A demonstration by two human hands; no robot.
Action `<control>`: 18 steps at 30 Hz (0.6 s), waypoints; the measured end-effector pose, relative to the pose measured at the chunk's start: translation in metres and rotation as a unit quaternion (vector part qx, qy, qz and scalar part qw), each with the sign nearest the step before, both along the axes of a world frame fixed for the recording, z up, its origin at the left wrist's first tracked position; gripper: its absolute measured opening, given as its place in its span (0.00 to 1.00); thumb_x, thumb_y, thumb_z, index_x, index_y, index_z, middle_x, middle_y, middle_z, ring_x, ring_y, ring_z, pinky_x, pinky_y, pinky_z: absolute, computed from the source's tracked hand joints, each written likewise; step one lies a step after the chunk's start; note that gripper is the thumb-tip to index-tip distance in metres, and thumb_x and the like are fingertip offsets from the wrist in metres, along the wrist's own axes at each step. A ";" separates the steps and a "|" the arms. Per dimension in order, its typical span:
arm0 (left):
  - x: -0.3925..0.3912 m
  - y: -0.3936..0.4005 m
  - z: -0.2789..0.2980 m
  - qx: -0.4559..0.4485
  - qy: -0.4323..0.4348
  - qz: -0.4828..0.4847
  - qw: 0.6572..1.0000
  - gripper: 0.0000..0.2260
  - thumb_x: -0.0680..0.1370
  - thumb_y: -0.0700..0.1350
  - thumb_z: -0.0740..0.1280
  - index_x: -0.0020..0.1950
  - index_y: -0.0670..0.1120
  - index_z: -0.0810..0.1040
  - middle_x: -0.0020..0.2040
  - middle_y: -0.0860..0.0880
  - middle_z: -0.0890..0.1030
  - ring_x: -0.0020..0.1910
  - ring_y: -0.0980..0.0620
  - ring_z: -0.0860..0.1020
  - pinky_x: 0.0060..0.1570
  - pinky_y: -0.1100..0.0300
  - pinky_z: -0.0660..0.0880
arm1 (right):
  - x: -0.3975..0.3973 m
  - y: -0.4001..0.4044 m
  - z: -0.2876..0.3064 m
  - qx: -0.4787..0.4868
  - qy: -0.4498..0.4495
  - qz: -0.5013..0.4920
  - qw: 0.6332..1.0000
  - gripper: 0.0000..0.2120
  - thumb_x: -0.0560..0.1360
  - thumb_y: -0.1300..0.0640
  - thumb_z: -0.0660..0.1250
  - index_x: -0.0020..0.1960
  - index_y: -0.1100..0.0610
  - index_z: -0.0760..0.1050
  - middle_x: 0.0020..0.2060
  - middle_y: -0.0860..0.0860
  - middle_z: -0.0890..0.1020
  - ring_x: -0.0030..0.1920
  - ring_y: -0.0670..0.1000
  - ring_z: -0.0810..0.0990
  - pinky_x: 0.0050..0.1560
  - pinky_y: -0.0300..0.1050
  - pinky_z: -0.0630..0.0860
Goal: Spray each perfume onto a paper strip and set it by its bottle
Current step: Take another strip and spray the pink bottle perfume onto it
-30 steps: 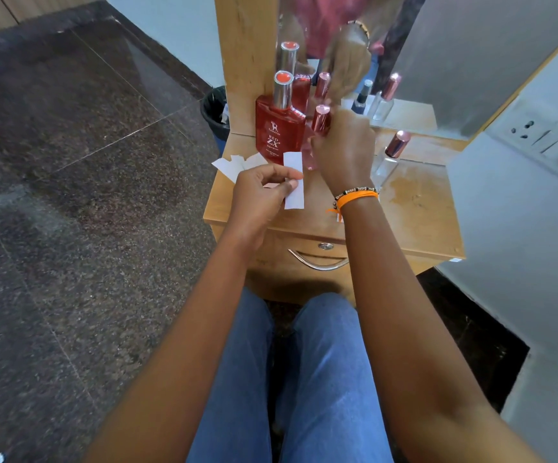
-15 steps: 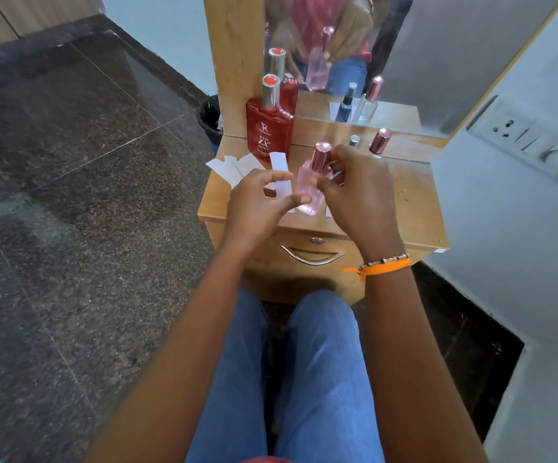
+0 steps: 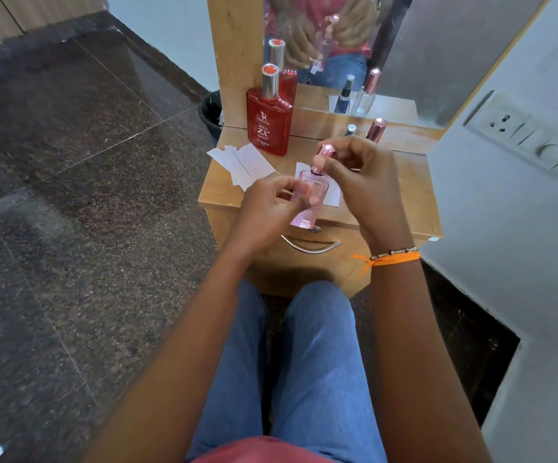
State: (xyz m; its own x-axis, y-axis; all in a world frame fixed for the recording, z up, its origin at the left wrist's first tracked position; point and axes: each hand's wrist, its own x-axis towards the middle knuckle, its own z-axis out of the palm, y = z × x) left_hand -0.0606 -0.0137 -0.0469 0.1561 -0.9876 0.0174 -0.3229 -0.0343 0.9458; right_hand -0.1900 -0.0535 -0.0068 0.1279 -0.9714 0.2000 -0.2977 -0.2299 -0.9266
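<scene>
From the head camera, the left hand (image 3: 264,208) has its grip closed around the body of the pink perfume bottle (image 3: 308,202), held tilted above the front edge of the wooden table (image 3: 414,202), while the right hand (image 3: 364,182) pinches the bottle's rose-gold cap (image 3: 325,154) at the top. One paper strip (image 3: 332,195) lies on the table just behind the bottle, and more strips (image 3: 241,163) sit to the left beside the red perfume bottle (image 3: 268,127), which stands upright against the mirror (image 3: 438,55).

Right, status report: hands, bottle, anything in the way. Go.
Left hand gripping pink bottle body. Right hand fingers on its rose-gold cap; cap on or off unclear. Paper strips lying on table, none held. Nothing blocking.
</scene>
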 end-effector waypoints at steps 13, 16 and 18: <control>-0.003 0.003 0.009 0.003 0.079 -0.029 0.996 0.05 0.72 0.44 0.72 0.47 0.48 0.82 0.40 0.51 0.83 0.40 0.57 0.80 0.44 0.65 0.74 | -0.014 0.010 -0.019 0.053 -0.046 0.114 0.991 0.05 0.73 0.54 0.66 0.48 0.48 0.73 0.40 0.47 0.73 0.41 0.46 0.73 0.46 0.46 0.75; -0.001 0.003 0.015 0.010 0.086 -0.050 0.995 0.05 0.73 0.45 0.71 0.47 0.48 0.82 0.40 0.51 0.83 0.40 0.60 0.80 0.44 0.66 0.75 | -0.016 0.010 -0.020 0.041 -0.073 0.113 0.990 0.03 0.72 0.51 0.67 0.45 0.49 0.76 0.41 0.54 0.76 0.42 0.54 0.72 0.47 0.55 0.73; 0.002 0.003 0.015 0.034 0.099 -0.068 0.992 0.08 0.74 0.45 0.69 0.51 0.46 0.81 0.43 0.49 0.84 0.42 0.59 0.81 0.45 0.67 0.75 | -0.017 0.010 -0.018 0.040 -0.090 0.101 0.990 0.03 0.75 0.55 0.66 0.47 0.54 0.76 0.42 0.55 0.78 0.43 0.55 0.74 0.47 0.57 0.75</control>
State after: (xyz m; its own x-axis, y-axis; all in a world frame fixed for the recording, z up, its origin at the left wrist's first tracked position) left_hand -0.0585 -0.0110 -0.0323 0.0150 -0.9975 -0.0686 -0.1377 -0.0700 0.9880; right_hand -0.2065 -0.0438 -0.0245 0.2893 -0.9435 0.1615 -0.0811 -0.1923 -0.9780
